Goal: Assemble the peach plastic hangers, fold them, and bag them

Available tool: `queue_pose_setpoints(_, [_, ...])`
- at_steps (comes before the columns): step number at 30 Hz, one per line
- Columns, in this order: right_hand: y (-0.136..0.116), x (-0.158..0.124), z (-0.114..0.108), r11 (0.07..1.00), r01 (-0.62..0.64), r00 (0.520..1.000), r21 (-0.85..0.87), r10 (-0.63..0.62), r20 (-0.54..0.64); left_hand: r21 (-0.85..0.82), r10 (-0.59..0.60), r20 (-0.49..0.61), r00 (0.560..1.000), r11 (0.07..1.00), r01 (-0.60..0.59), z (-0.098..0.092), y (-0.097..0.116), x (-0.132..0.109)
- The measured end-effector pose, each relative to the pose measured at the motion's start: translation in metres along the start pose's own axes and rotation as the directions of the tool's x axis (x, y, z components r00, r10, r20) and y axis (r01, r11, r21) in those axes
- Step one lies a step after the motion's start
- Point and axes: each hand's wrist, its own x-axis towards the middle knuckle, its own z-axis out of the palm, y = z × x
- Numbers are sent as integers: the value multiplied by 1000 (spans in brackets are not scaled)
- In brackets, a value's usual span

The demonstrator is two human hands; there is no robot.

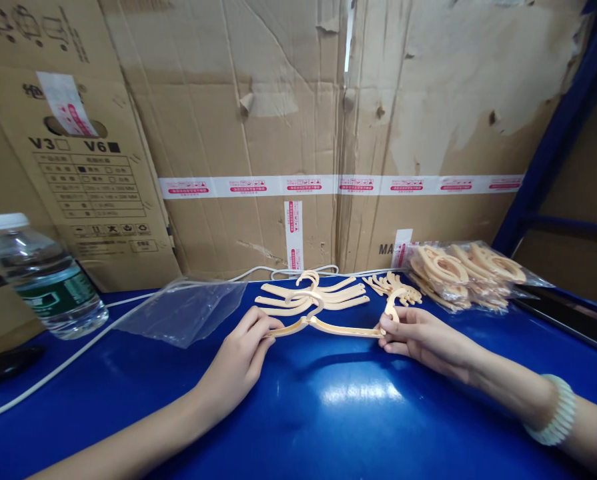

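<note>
A thin cream plastic hanger (323, 325) is held level just above the blue table (318, 413). My left hand (241, 357) pinches its left tip. My right hand (418, 337) pinches its right tip and also grips a small cream clip piece (392, 308). Behind the held hanger lies a stack of several identical hangers (313, 295). A small pile of cream clip pieces (393, 285) lies just beyond my right hand. An empty clear plastic bag (185, 310) lies to the left of the stack.
A clear bag full of hangers (465, 273) sits at the right rear. A water bottle (43, 277) stands at the far left, with a white cable (68, 360) running past it. Cardboard boxes (298, 133) wall off the back. A blue rack post (553, 153) rises at the right.
</note>
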Motion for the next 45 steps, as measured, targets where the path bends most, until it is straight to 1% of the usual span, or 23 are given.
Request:
queue_pose_setpoints(5, [3, -1, 4, 996, 72, 997, -54, -74, -32, -8, 6, 25, 1000, 1000, -6, 0, 0, 0])
queue_pose_setpoints(11, [6, -1, 7, 975, 159, 983, -155, -171, -69, -5, 19, 29, 999, 1000, -18, 0, 1, 1])
queue_pose_setpoints(14, [7, 1, 7, 956, 199, 970, -215, -223, -94, 0, 22, 38, 999, 1000, -22, 0, 1, 2])
queue_pose_setpoints(19, [11, 2, 6, 913, 265, 935, -309, -321, -148, -10, 30, 62, 998, 1000, -29, 2, 0, 0])
queue_pose_setpoints(22, [10, 1, 7, 919, 283, 932, -274, -331, -146, -29, 11, 52, 999, 1000, -9, 3, -1, -1])
queue_pose_setpoints(25, [6, -1, 9, 933, 307, 933, -188, -334, -132, -57, -11, 38, 999, 998, 13, 2, 1, 0])
queue_pose_setpoints(28, [0, -2, 8, 949, 305, 946, -83, -312, -92, -78, -20, 31, 999, 997, 23, 0, 4, 1])
queue_pose_setpoints(31, [-7, 1, -2, 949, 314, 943, -34, -316, -102, -68, -28, 20, 999, 997, 30, -2, 6, 2])
queue_pose_setpoints(34, [-17, 6, -19, 952, 302, 943, -53, -307, -130, -44, -17, 33, 999, 999, 18, -3, 7, 2])
queue_pose_setpoints(35, [-21, 7, -26, 955, 289, 949, -70, -296, -112, -37, -5, 43, 999, 999, 7, -3, 7, 2])
queue_pose_setpoints(37, [-31, 7, -40, 955, 259, 963, -144, -266, -33, -22, 28, 69, 997, 999, -27, -4, 8, 1])
queue_pose_setpoints(39, [-41, 6, -52, 934, 216, 976, -286, -201, 79, 5, 74, 106, 992, 997, -75, -6, 10, 0])
queue_pose_setpoints(40, [-45, 5, -57, 907, 195, 978, -374, -153, 140, 20, 101, 131, 986, 994, -105, -7, 11, -1])
queue_pose_setpoints(41, [-48, 4, -61, 865, 184, 975, -466, -100, 199, 32, 129, 156, 979, 990, -135, -8, 12, -1])
queue_pose_setpoints(43, [-51, 3, -66, 750, 202, 956, -630, -13, 292, 49, 176, 207, 962, 981, -190, -9, 14, -1])
queue_pose_setpoints(45, [-52, 2, -66, 616, 247, 940, -748, 34, 339, 63, 208, 260, 943, 971, -231, -9, 14, -1])
